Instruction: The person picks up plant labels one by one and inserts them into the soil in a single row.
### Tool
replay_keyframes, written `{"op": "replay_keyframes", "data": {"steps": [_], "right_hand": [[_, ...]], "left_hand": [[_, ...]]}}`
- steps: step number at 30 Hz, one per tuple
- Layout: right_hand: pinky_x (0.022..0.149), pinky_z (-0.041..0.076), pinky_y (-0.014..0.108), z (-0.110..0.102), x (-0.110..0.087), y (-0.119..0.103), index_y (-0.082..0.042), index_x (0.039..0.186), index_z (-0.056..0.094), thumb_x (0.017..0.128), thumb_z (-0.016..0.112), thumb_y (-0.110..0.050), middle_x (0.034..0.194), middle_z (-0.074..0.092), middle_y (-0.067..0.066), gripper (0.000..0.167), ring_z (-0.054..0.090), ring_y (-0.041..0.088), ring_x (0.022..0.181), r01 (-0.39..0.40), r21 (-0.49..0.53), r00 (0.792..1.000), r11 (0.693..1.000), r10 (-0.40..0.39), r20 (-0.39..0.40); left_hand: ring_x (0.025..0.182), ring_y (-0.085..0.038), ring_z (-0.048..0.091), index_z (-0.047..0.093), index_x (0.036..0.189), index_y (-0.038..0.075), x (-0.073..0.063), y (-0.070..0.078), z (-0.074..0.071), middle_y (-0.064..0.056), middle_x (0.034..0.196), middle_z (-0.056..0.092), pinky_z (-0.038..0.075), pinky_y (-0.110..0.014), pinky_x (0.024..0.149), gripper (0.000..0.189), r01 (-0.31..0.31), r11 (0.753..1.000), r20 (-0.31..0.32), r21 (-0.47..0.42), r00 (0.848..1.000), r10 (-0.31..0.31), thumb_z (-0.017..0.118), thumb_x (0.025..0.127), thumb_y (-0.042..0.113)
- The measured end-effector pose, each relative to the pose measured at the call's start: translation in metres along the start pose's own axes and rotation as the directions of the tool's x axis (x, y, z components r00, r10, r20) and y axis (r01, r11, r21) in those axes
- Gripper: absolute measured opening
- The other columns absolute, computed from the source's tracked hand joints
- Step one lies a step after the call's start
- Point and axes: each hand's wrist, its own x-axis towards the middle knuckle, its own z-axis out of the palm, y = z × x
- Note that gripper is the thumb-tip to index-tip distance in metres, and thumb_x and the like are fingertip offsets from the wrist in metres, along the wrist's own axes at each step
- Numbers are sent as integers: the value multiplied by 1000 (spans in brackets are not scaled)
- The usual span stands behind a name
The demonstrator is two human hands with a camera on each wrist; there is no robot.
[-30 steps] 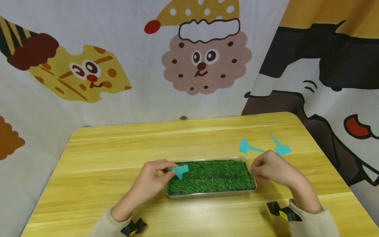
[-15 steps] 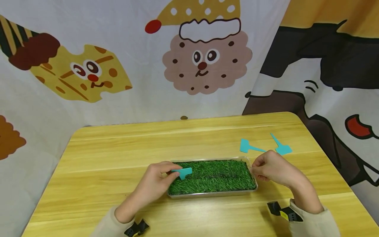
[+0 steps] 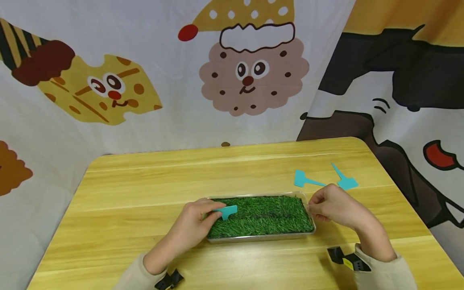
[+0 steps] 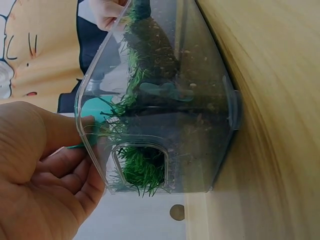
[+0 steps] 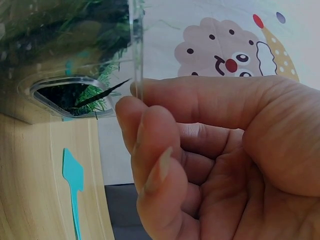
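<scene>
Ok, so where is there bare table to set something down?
The table is bare left of the left hand, in front of the grass container, and behind it toward the curtain, left of the loose tags. Crowded: the container's ends, a hand at each, with those tags behind the right hand.

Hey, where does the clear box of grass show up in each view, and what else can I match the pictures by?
Head: the clear box sits below centre, between the left hand and the right hand.
Left wrist: the clear box takes up the middle, running to the top edge.
Right wrist: the clear box is at upper left, cut off by the frame.
Shared landmark: the green grass inside it.
</scene>
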Motion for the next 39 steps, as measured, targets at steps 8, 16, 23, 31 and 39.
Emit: {"op": "replay_keyframes", "data": {"steps": [8,16,23,31,39], "right_hand": [[63,46,32,0,0,0,-3,74,71,95,66,-2,58,53,2,21,46,15,52,-2,-4,1000,1000,2,-4],[61,46,32,-1,0,2,-2,75,71,96,67,-2,59,53,3,22,45,14,53,0,15,1000,1000,0,6],[63,47,33,-1,1,2,-2,75,72,96,67,-2,59,55,4,22,46,15,52,2,15,1000,1000,-3,5],[63,47,33,-1,1,2,-3,74,71,96,67,-3,59,53,3,23,45,14,52,4,13,1000,1000,-4,7],[63,46,33,0,1,1,-3,73,70,96,66,-2,58,53,3,23,45,15,52,-10,14,1000,1000,10,0]], "left_hand": [[96,-14,70,74,125,2,0,1,-2,-5,115,75,59,-28,80,32,0,1000,4,16,1000,0,77,93,-2],[110,-20,70,75,122,1,0,2,-10,-6,117,75,58,-35,94,32,-59,997,-56,42,997,62,79,91,-1],[97,-13,69,74,124,3,-1,2,-20,-3,111,75,59,-33,83,33,-38,996,-133,82,990,49,78,92,-2],[89,-11,63,74,121,3,-2,12,-28,-4,109,75,54,-27,68,26,149,976,-164,156,979,-123,76,95,4],[45,-6,38,76,81,13,-2,21,-34,5,55,52,40,-24,47,23,366,918,-12,151,930,-368,68,102,11]]}}
